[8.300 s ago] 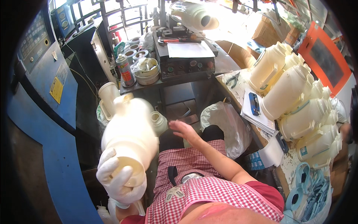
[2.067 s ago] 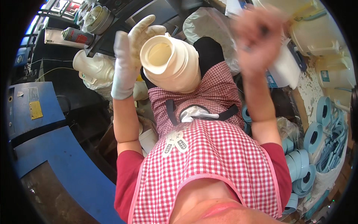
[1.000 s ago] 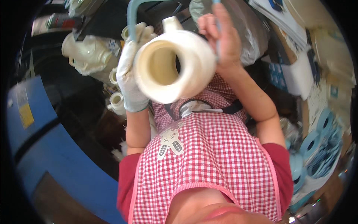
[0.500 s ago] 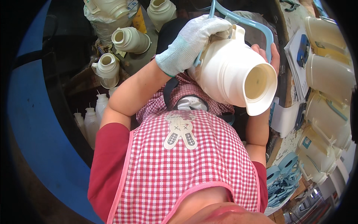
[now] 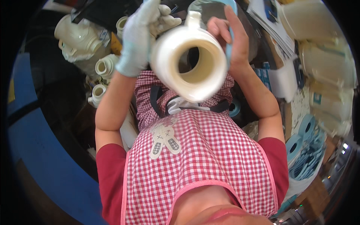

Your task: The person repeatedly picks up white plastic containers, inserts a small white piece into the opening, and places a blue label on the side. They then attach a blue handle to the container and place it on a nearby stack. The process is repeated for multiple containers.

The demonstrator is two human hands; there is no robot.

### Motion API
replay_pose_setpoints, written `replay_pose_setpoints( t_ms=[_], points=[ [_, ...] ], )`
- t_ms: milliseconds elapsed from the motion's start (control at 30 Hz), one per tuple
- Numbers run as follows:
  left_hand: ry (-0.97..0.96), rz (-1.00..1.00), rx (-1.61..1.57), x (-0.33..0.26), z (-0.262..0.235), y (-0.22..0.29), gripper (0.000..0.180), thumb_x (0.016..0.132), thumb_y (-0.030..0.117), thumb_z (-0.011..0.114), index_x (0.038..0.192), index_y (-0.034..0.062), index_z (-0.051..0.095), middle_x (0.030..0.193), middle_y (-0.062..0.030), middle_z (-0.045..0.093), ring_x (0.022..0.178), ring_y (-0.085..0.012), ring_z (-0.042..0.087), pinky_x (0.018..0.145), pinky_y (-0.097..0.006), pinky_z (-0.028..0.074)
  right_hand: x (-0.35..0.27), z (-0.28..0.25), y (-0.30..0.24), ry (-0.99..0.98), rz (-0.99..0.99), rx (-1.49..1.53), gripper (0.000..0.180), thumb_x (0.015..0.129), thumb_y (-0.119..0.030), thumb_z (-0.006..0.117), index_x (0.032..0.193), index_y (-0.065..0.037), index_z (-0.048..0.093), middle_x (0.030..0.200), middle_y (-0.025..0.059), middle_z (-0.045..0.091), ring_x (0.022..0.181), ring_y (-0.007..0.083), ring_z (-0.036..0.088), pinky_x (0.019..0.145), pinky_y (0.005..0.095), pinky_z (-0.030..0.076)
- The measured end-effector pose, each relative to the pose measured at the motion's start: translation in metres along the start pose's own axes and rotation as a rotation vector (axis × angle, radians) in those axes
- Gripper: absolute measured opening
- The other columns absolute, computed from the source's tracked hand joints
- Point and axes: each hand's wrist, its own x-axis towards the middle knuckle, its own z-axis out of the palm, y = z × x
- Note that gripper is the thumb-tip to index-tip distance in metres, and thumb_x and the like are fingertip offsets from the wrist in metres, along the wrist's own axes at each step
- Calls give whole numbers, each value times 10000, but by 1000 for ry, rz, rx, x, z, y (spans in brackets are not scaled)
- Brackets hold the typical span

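Observation:
I hold a cream-white plastic jug (image 5: 170, 62) up in front of my chest, its wide open mouth turned toward the camera. My left hand (image 5: 140, 35), in a pale knitted glove, grips its upper left side. My bare right hand (image 5: 232, 41) presses a light blue handle strip (image 5: 229, 22) against the jug's right side. Below them hangs my red-and-white checked apron (image 5: 195, 157).
More cream jugs (image 5: 80, 35) and small necks (image 5: 105, 67) are piled at the upper left beside a blue machine body (image 5: 33, 150). Finished jugs (image 5: 326, 63) line the right side, with blue rings and strips (image 5: 303, 150) at the lower right.
The jug has swung from pointing right to facing the camera, and sits more central. My right hand has come up along its right side with the blue strip.

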Motion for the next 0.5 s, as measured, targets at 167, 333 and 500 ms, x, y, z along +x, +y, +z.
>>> replay_pose_setpoints(
  t_ms=[167, 333, 500],
  points=[
    [-125, 296, 265, 52, 13, 74, 454, 1044, 448, 572, 1207, 25, 595, 1198, -139, 665, 1127, -276, 679, 969, -485, 549, 61, 15, -22, 340, -233, -633, 564, 1075, -551, 485, 1060, -29, 698, 921, 101, 686, 842, 186, 636, 791, 355, 514],
    [-164, 857, 821, 87, -3, 108, 450, 1078, 381, 551, 1265, -27, 583, 1246, -166, 663, 1105, -274, 695, 993, -405, 549, 65, -10, 1, 179, -206, -547, 497, 1055, -445, 625, 699, -119, 504, 760, 20, 576, 660, 89, 530, 601, 272, 465],
    [-393, 449, 323, 7, 56, 33, 1021, 1018, 790, 222, 1551, -63, 398, 1573, -206, 470, 1483, -331, 422, 1271, -471, 209, -18, -76, -40, 245, -215, 287, 516, 991, -584, 666, 741, -151, 538, 597, -72, 452, 491, 59, 442, 441, 219, 382]
  ],
)
